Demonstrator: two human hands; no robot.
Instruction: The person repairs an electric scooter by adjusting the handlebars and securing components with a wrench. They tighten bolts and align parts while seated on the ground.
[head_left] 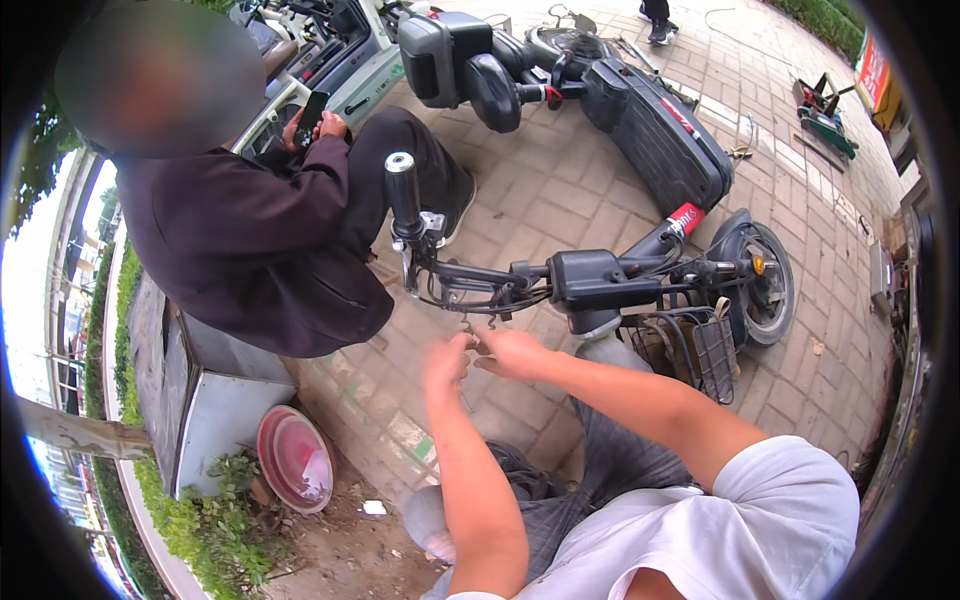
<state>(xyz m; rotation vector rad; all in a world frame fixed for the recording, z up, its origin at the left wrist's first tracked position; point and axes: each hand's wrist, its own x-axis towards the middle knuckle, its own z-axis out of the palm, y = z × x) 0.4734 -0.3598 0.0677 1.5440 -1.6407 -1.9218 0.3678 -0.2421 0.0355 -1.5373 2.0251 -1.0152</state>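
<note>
My left hand (pixel 446 366) and my right hand (pixel 508 353) meet in front of me, just below the handlebar (pixel 480 275) of an electric bike lying on its side. The fingers of both hands are bent inward, thumbs and fingertips close together. Short thin dark wire ends (pixel 491 322) curl up beside the fingertips. What sits between the fingers is too small to make out, and my left hand is slightly blurred. A black-and-silver handgrip (pixel 403 190) stands up at the bar's left end. Cables run along the bar to a black housing (pixel 590 280).
At left a person in dark clothes (pixel 240 230) crouches, holding a phone (pixel 313 108). Below are a metal box (pixel 225 415) and a red basin (pixel 296 460). The bike's front wheel (pixel 770 285) and wire basket (pixel 715 355) lie at right. A green toolbox (pixel 828 130) is farther off.
</note>
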